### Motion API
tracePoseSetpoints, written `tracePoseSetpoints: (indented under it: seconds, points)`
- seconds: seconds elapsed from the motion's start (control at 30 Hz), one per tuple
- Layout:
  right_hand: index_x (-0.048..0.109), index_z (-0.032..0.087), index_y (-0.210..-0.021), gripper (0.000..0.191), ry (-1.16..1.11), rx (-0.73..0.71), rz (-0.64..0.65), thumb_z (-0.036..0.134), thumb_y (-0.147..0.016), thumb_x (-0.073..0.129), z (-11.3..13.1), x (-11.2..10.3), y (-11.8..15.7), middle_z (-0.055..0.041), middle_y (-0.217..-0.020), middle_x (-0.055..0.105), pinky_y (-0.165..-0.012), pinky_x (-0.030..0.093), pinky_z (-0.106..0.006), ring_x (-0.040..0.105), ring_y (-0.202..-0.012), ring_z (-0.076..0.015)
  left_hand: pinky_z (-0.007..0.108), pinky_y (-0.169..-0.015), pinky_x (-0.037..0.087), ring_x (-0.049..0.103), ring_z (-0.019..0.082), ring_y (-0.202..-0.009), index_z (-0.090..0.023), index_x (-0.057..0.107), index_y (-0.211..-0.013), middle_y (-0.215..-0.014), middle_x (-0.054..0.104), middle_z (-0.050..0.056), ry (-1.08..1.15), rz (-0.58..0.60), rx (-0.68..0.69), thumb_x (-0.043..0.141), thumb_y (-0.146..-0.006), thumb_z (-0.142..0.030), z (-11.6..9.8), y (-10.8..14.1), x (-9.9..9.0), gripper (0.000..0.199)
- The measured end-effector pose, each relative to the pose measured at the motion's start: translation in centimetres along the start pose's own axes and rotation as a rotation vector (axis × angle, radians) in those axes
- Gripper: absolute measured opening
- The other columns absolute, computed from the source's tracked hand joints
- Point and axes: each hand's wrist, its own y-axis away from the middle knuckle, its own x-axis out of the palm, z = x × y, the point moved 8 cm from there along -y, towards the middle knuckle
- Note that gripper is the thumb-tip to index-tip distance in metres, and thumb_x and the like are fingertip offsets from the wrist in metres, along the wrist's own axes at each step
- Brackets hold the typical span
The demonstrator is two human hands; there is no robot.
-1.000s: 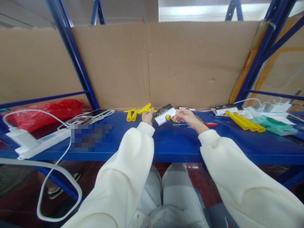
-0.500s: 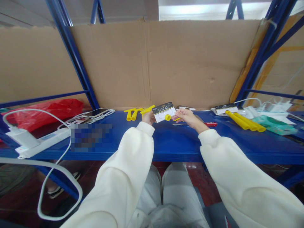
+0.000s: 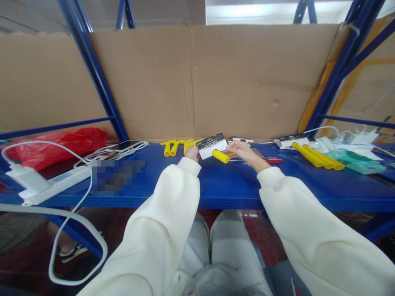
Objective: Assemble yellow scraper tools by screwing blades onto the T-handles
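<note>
My left hand (image 3: 192,153) is closed on the left edge of a white card with a black printed band (image 3: 212,144). A yellow tube (image 3: 220,156) lies across the card's lower right part, its round end toward me. My right hand (image 3: 239,150) is closed around a yellow piece beside the card's right edge; whether it is part of the same tube I cannot tell. Behind and left of my left hand, several yellow T-shaped pieces (image 3: 173,148) rest on the blue table (image 3: 228,181).
A red pen-like tool (image 3: 273,160) lies right of my right hand. Farther right are yellow tubes (image 3: 317,157) and a green packet (image 3: 356,161). At left are a red bag (image 3: 61,146), a phone (image 3: 125,145) and a white power strip (image 3: 57,185). Cardboard (image 3: 247,82) stands behind.
The yellow tube in front of the card has swung from end-on to lengthwise, with its near end lower and farther right. Both hands have stayed nearly in place.
</note>
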Motion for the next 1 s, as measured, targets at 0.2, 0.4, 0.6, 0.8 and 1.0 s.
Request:
tracePoseSetpoints:
  seconds: [0.2,0.4,0.6,0.8,1.0]
  points:
    - [0.056,0.02,-0.074,0.026,0.015,0.002,-0.024,0.035,-0.08,0.076,-0.2,-0.2,-0.1,-0.0046,-0.081,0.077,-0.061,0.057,-0.025,0.073,-0.076,-0.0167,0.04,-0.074,0.062,0.073,0.024,-0.09,-0.022,0.065,-0.096,-0.086,0.074,0.004,-0.029,0.167,-0.194,0.065,-0.072,0.0,1.3,0.6,1.3,0.032]
    - [0.053,0.02,-0.076,0.025,-0.008,0.024,-0.013,0.032,-0.083,0.073,-0.1,-0.1,0.3,-0.0057,-0.086,0.078,-0.06,0.057,-0.024,0.073,-0.074,-0.0163,0.043,-0.075,0.061,0.073,0.024,-0.087,-0.019,0.065,-0.09,-0.087,0.074,0.008,-0.055,0.219,-0.238,0.06,-0.08,-0.003,1.2,1.4,2.1,0.019]
    - [0.052,0.02,-0.076,0.022,-0.014,0.033,-0.033,0.026,-0.087,0.07,-0.1,-0.1,0.5,-0.0059,-0.085,0.078,-0.062,0.057,-0.024,0.073,-0.073,-0.0155,0.045,-0.078,0.06,0.071,0.028,-0.096,-0.023,0.067,-0.095,-0.092,0.074,0.008,-0.05,0.131,-0.121,0.065,-0.086,-0.027,0.9,0.3,1.7,0.01]
    - [0.053,0.02,-0.076,0.019,-0.013,0.03,-0.061,0.024,-0.088,0.067,-0.4,-0.5,0.2,-0.0067,-0.085,0.077,-0.065,0.058,-0.026,0.073,-0.075,-0.0159,0.045,-0.082,0.059,0.071,0.03,-0.099,-0.022,0.066,-0.104,-0.101,0.073,0.011,-0.024,0.15,-0.154,0.069,-0.083,-0.04,1.5,-0.5,1.9,0.028]
    - [0.053,0.02,-0.078,0.018,-0.02,0.025,-0.087,0.022,-0.089,0.067,-0.4,-0.6,0.1,-0.0049,-0.081,0.076,-0.066,0.058,-0.025,0.073,-0.075,-0.0146,0.041,-0.078,0.06,0.073,0.028,-0.089,-0.017,0.065,-0.099,-0.092,0.074,0.012,-0.025,0.222,-0.284,0.057,-0.091,-0.035,1.8,0.5,2.7,0.021]
